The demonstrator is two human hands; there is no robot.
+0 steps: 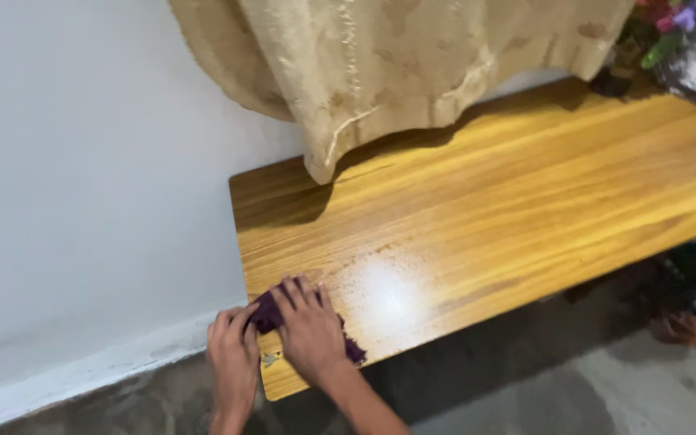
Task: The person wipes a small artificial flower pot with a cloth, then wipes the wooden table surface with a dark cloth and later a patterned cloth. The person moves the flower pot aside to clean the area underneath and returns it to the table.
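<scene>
A dark purple cloth (271,316) is pinned flat at the near left corner of the wooden worktop (509,201) under the spread fingers (300,294) of the right hand (309,330), the left hand (234,354) gripping its left edge just beside the corner

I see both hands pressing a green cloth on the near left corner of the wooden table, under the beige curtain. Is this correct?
Not quite: the cloth is dark purple, not green, as the head view shows. The rest holds: the right hand lies flat on it, the left hand grips it at the edge, at the near left corner of the wooden table, with the beige curtain hanging above.
</scene>
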